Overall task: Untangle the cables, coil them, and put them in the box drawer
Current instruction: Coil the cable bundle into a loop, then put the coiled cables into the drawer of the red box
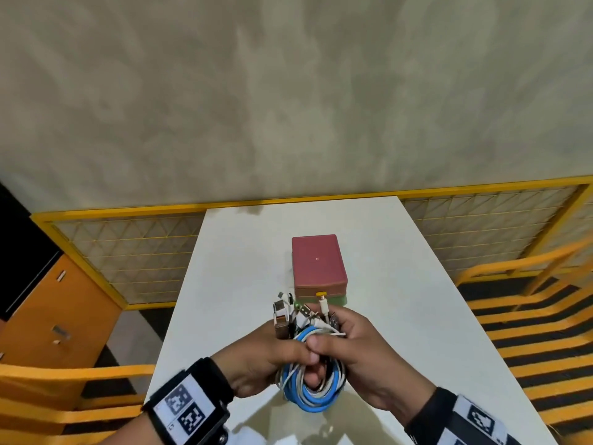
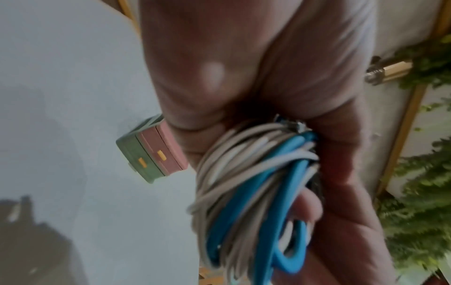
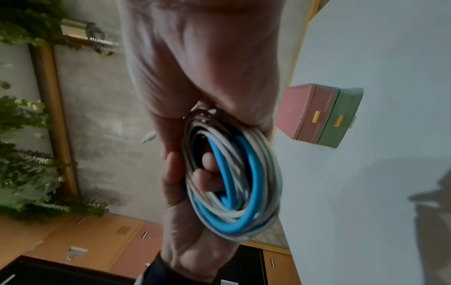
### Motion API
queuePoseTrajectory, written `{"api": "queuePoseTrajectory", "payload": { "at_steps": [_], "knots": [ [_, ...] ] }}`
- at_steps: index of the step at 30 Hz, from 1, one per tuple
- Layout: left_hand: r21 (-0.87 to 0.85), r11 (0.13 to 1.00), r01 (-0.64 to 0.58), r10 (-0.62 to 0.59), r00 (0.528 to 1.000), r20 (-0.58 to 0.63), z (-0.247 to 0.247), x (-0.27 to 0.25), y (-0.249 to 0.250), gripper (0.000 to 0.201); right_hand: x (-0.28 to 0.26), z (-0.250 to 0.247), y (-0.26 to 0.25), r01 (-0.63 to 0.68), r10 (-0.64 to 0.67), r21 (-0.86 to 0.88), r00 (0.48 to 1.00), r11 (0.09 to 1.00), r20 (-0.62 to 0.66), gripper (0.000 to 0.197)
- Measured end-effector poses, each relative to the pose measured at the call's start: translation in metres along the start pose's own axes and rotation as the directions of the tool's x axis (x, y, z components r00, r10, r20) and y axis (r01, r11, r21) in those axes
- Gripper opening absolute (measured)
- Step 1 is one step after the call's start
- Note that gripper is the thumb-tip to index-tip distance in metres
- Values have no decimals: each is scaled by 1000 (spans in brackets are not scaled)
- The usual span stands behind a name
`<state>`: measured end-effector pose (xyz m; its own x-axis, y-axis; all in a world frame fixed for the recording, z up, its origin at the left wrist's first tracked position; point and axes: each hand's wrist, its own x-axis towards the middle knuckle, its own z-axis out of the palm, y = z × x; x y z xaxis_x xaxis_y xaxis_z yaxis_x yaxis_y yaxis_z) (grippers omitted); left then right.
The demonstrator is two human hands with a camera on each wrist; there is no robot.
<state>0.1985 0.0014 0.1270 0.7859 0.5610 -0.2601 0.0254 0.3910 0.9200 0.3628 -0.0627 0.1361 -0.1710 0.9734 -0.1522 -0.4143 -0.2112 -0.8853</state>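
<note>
A coiled bundle of blue, white and grey cables hangs above the near part of the white table. Both hands hold it. My left hand grips its left side, with fingers through the loop. From the right, my right hand grips the coil, its thumb over the top. Several plugs stick up from the bundle. Behind it stands the small box, pink on top, green below. Both yellow-handled drawers look closed.
Orange chairs stand on both sides of the table. An orange cabinet is at the left. A yellow-framed mesh fence runs behind the table. Green plants appear in the wrist views.
</note>
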Motion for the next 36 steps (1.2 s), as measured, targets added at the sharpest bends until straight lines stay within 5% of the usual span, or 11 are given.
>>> {"api": "queuePoseTrajectory", "payload": {
  "at_steps": [6,11,17,20,24,30,36],
  "knots": [
    [243,970,17,22,987,-157,-4,12,-15,18,17,-4,17,-13,-1,-77,985,997,-170,21],
    [135,968,211,-197,974,-111,-17,21,-23,27,27,-15,28,-193,192,9,970,981,-148,22],
    [-48,984,170,-175,969,-172,-11,44,-45,35,43,-45,33,-317,315,-50,948,947,-50,30],
    [-160,979,125,-165,950,-264,-6,60,-61,35,57,-61,37,-369,367,-141,929,918,-42,42],
    [-220,973,66,-137,935,-328,-9,78,-74,34,77,-82,45,-527,517,-297,848,797,-116,92],
    [-407,911,68,-229,904,-362,-29,91,-85,42,109,-89,48,-606,587,-312,793,732,-162,112],
    [-545,838,33,-218,935,-278,-56,95,-89,44,126,-81,43,-581,569,-62,811,812,-139,75]
  ]
}}
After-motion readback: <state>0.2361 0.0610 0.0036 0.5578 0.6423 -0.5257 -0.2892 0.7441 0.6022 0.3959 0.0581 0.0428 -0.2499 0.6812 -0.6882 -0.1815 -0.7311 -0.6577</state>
